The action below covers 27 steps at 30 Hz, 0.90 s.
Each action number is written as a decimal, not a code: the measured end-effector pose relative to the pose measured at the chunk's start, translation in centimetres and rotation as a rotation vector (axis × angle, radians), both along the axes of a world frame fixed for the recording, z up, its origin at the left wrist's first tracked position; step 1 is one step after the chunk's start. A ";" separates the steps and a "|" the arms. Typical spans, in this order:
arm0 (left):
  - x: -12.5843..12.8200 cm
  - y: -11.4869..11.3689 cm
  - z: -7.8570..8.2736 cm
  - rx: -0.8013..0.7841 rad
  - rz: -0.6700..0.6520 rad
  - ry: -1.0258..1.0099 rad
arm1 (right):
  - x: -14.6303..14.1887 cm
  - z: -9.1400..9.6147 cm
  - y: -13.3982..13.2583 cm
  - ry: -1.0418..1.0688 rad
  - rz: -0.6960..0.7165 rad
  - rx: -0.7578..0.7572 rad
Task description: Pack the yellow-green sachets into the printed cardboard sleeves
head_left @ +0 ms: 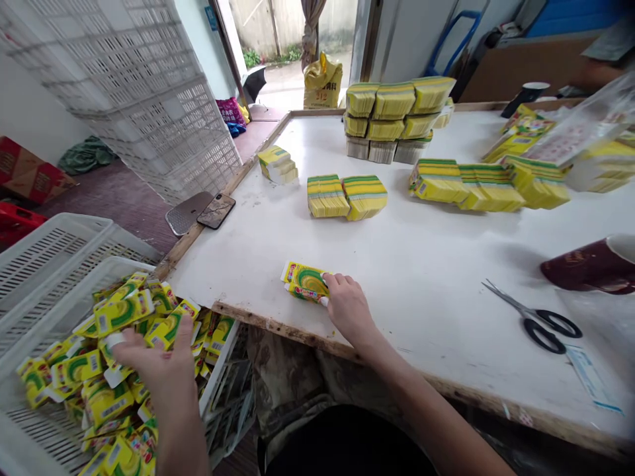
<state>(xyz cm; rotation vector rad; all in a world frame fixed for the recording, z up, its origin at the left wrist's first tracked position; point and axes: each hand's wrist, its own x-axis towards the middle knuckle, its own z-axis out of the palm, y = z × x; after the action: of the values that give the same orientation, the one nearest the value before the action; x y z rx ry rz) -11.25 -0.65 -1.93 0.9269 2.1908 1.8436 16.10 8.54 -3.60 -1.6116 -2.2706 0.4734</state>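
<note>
My right hand (347, 305) rests on the white table (421, 264) near its front edge, fingers curled onto a flat yellow-green carton (303, 281) that lies on the tabletop. My left hand (159, 370) hovers over a white plastic crate (44, 277) at the lower left, fingers spread above a heap of folded yellow-green cartons (114, 344); tape wraps a fingertip. Nothing is gripped in the left hand.
Stacks of flat yellow cartons (347, 196) lie mid-table, taller bundles (397, 119) behind, more (466, 185) to the right. Scissors (536, 317) and a dark red mug (590, 264) sit at right. Two phones (201, 211) lie on the table's left edge. Stacked white crates (149, 92) lean at left.
</note>
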 end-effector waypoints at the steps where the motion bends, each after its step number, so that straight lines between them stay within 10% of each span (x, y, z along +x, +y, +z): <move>1: 0.5 0.1 -0.3 -0.018 -0.045 -0.036 | -0.2 -0.1 0.0 0.001 -0.004 -0.002; 12: 7.9 1.0 -1.9 -0.041 -0.445 -0.336 | -0.3 -1.1 -0.2 0.272 -0.049 -0.031; 18: 11.8 1.0 -1.0 0.147 -0.558 -0.633 | -1.5 0.5 -3.3 0.967 0.083 -0.342; 27: 13.0 1.9 1.4 0.354 -0.463 -0.891 | -4.1 2.5 -7.2 1.184 0.308 -0.701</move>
<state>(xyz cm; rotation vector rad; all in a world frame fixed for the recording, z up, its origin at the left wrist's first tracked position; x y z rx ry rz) 1.80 1.29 -0.52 0.4369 1.0559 1.8931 12.04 1.32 -1.11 -0.7195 -1.4140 1.8430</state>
